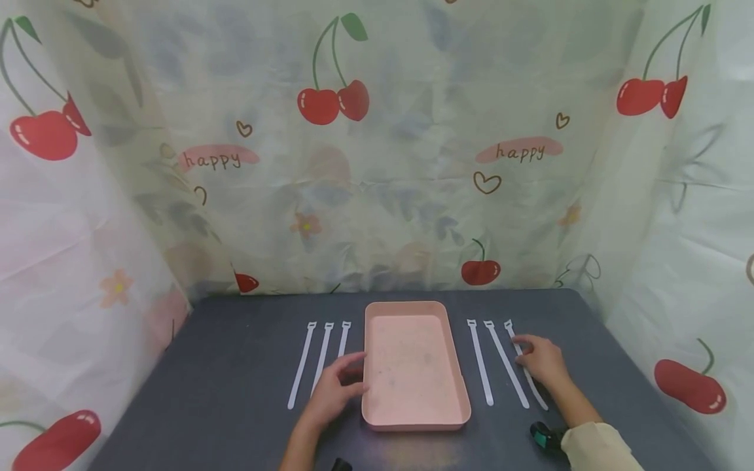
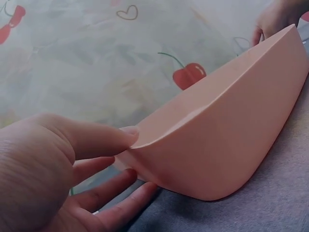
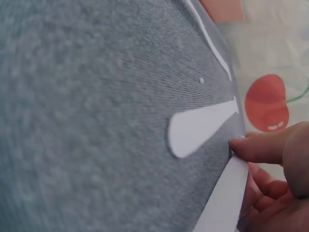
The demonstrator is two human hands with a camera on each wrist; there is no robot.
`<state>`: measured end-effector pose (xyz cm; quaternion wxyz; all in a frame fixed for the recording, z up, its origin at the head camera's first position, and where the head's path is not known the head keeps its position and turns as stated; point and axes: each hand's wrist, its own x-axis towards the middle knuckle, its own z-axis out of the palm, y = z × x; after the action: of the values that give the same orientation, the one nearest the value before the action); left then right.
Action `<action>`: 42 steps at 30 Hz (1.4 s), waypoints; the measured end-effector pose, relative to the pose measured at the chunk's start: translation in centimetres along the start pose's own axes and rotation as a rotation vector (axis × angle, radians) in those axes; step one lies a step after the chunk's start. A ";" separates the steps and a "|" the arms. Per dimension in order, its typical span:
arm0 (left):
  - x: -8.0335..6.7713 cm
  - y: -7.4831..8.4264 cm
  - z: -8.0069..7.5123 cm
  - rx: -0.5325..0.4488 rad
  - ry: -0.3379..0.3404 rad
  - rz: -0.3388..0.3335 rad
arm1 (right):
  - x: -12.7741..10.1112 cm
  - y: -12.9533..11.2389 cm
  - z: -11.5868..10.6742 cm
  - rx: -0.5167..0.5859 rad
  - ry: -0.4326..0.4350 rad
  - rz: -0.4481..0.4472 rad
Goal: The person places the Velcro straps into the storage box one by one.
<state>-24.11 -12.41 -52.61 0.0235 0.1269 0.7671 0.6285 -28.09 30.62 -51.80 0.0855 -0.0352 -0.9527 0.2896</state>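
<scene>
A shallow pink tray (image 1: 415,366) sits in the middle of the dark table. At its left edge is my left hand (image 1: 334,392), thumb on the rim and the other fingers spread along the outer wall in the left wrist view. To the right of the tray lie three white cable straps with slotted heads. My right hand (image 1: 543,361) pinches the outermost white strap (image 1: 535,390) between thumb and fingers, partway along its length. The right wrist view shows the thumb (image 3: 248,147) on that strap, with the neighbouring strap (image 3: 198,130) flat beside it.
Left of the tray lie three more white straps (image 1: 302,366), one partly behind my left hand. The table (image 1: 235,366) has a dark grey cloth-like surface. A cherry-print curtain (image 1: 406,196) surrounds its back and sides. A dark device (image 1: 544,437) sits at my right wrist.
</scene>
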 end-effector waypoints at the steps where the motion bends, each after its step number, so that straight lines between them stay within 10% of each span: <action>1: 0.0 -0.1 0.0 0.000 -0.007 -0.001 | 0.0 0.0 0.0 -0.002 -0.002 -0.002; 15: -1.1 2.4 -0.3 -0.011 -0.072 -0.038 | -0.4 -0.7 -1.4 0.021 -0.004 -0.030; 25: -0.5 -0.4 -0.3 -0.008 -0.087 0.018 | -0.6 -1.3 -2.4 0.068 0.000 -0.046; 42: -0.4 -0.4 -0.3 0.010 -0.102 0.037 | -0.5 -5.6 -3.6 0.240 0.050 -0.048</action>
<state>-23.87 -12.84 -53.01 0.0504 0.1729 0.7657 0.6175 -27.05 27.91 -45.77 0.1197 -0.0090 -0.9093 0.3985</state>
